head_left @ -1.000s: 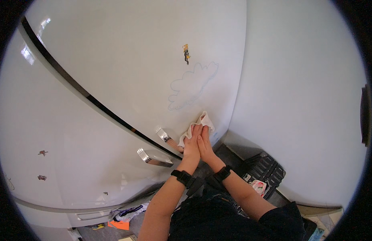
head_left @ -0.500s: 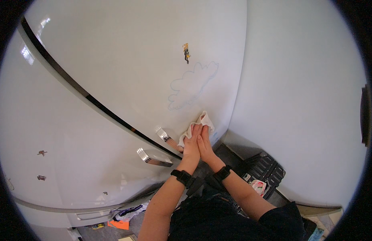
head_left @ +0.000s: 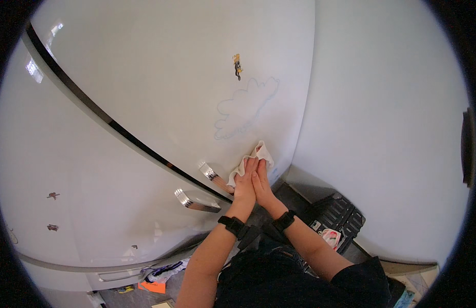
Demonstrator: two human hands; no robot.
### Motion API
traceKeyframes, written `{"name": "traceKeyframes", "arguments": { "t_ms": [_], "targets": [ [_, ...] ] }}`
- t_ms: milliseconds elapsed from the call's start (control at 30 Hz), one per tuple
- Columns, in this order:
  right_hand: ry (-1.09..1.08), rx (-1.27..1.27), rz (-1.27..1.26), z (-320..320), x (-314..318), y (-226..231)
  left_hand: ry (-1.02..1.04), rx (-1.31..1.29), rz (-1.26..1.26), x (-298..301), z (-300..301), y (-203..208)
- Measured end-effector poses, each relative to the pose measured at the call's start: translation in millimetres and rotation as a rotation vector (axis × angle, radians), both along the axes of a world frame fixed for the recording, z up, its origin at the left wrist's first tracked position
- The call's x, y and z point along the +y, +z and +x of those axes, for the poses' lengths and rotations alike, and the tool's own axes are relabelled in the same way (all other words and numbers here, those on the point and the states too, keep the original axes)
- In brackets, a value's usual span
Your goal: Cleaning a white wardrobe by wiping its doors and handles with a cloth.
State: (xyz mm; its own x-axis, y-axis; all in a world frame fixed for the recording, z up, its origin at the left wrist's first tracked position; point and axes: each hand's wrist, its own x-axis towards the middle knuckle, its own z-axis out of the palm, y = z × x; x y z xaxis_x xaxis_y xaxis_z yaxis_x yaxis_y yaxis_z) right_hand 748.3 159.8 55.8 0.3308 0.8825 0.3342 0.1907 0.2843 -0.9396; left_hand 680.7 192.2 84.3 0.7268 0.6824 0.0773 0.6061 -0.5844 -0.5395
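Both my hands press a crumpled white cloth (head_left: 265, 152) against a glossy white door (head_left: 171, 77). My left hand (head_left: 244, 185) lies on the cloth, its fingers pointing up the door and partly covered by the folds. Close against it, my right hand (head_left: 262, 187) overlaps its side, with fingers held together on the cloth. Just above the cloth, a faint blue cloud-shaped outline (head_left: 232, 100) is drawn on the door. Higher up is a small yellow-and-black figure sticker (head_left: 237, 66). A faint blue smudge (head_left: 275, 173) shows to the right of my hands.
Metal handles sit left of my hands, one on this door (head_left: 216, 177) and one on the neighbouring door (head_left: 197, 201). A dark gap (head_left: 112, 123) separates the doors. A plain pale panel (head_left: 382, 128) rises on the right. A black ribbed case (head_left: 346, 218) stands below it.
My hands and the cloth stay in nearly the same place on the door. The view has shifted very slightly.
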Motion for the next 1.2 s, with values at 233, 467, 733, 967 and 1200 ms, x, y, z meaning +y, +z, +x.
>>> {"name": "traceKeyframes", "arguments": {
  "t_ms": [233,467,733,967,1200],
  "targets": [
    [-0.020,-0.013,-0.007,-0.1,1.2,-1.9,0.081,0.064,0.063,1.4,2.7,-17.1],
    [-0.027,-0.016,0.007,-0.2,1.4,-6.8,0.049,-0.165,-0.124,4.6,-0.9,-22.6],
    [-0.025,-0.004,0.006,-0.6,1.4,-3.7,0.004,-0.283,-0.113,5.6,-2.3,-18.8],
    [-0.017,-0.015,0.018,0.2,1.7,-2.8,0.022,0.088,0.012,4.6,2.8,-15.1],
    [-0.027,-0.025,0.021,0.1,0.5,1.0,0.066,-0.024,0.005,2.8,2.0,-19.9]
  ]
}}
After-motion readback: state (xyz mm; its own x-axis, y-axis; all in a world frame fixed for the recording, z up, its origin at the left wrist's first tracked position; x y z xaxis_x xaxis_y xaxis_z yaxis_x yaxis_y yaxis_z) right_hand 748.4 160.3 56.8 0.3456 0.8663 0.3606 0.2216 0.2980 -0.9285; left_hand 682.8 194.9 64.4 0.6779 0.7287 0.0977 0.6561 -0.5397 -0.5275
